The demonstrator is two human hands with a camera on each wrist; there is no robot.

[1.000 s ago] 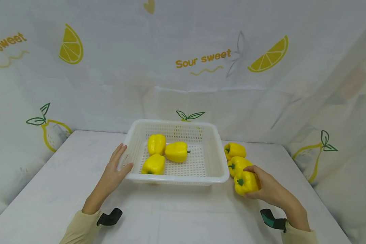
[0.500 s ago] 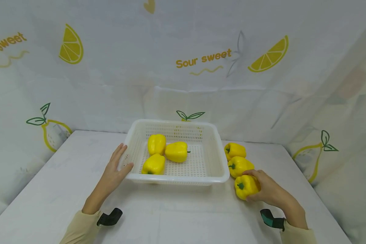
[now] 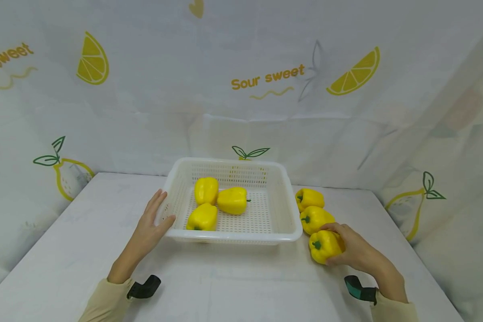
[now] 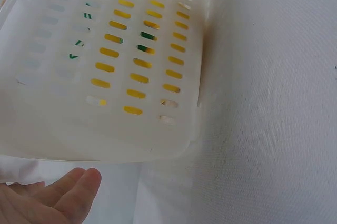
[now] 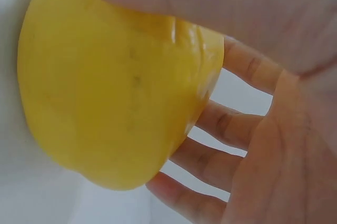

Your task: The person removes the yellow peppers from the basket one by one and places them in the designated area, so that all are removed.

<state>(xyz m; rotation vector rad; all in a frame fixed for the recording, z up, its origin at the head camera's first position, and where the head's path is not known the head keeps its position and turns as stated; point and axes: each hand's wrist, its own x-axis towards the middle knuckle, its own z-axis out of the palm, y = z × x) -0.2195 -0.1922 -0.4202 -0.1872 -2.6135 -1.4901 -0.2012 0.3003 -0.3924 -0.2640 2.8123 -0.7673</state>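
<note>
My right hand [image 3: 356, 250] grips a yellow bell pepper [image 3: 323, 247] with a green stem, at the front of a row to the right of the basket. The right wrist view shows the thumb and fingers around opposite sides of the same bell pepper [image 5: 105, 98]. My left hand [image 3: 149, 226] touches the left side of a white perforated plastic basket [image 3: 241, 237], fingers fairly straight and thumb at the near left rim corner. In the left wrist view its fingers [image 4: 79, 197] show beside the basket wall [image 4: 105, 134].
Three yellow bell peppers [image 3: 233, 200] lie in the left and middle of the basket. Two more, a middle bell pepper [image 3: 317, 220] and a far bell pepper [image 3: 311, 199], lie close along its right side. A white cloth [image 3: 233, 286] covers the table; a lemon-print curtain [image 3: 165, 89] hangs behind.
My right hand and its bell pepper have shifted slightly toward me, down from the middle pepper, then stayed nearly still. The left hand and basket have not moved.
</note>
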